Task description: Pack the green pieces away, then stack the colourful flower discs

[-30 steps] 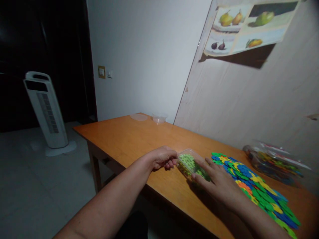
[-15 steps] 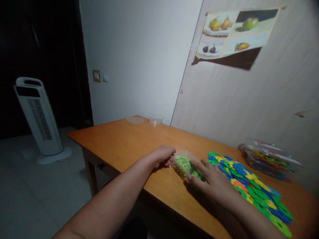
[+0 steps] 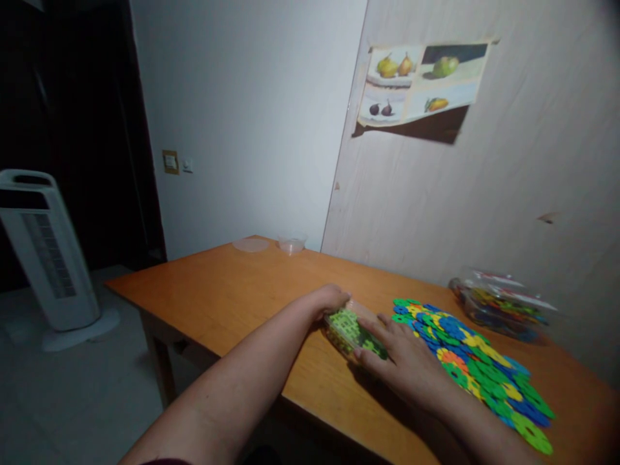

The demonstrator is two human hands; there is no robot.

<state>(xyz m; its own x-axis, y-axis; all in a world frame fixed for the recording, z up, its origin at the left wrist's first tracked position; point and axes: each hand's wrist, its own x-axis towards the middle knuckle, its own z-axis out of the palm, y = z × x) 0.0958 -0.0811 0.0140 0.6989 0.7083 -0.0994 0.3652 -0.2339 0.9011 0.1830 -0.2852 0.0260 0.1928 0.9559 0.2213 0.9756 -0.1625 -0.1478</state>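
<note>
A clear plastic box (image 3: 349,330) full of light-green plastic pieces sits near the table's front edge. My left hand (image 3: 331,301) is closed on its far left end, thumb at the rim and the other fingers mostly hidden. Lying over the near right end, my right hand (image 3: 400,354) grips the box with thumb and fingers apart across it. Whether a lid covers the box I cannot tell. Just right of it spreads a pile of flat, notched plastic discs (image 3: 465,358) in blue, green, yellow and orange.
The wooden table (image 3: 203,284) meets the wall at the back. A round clear tub (image 3: 291,243) and a flat lid (image 3: 250,245) stand at its far corner. A clear container of colourful pieces (image 3: 504,307) is at the back right. A white tower fan (image 3: 53,258) stands on the floor.
My left hand has moved from beside the box onto its far left end. My right hand stays on the box. The whole view has shifted as my head turned slightly right.
</note>
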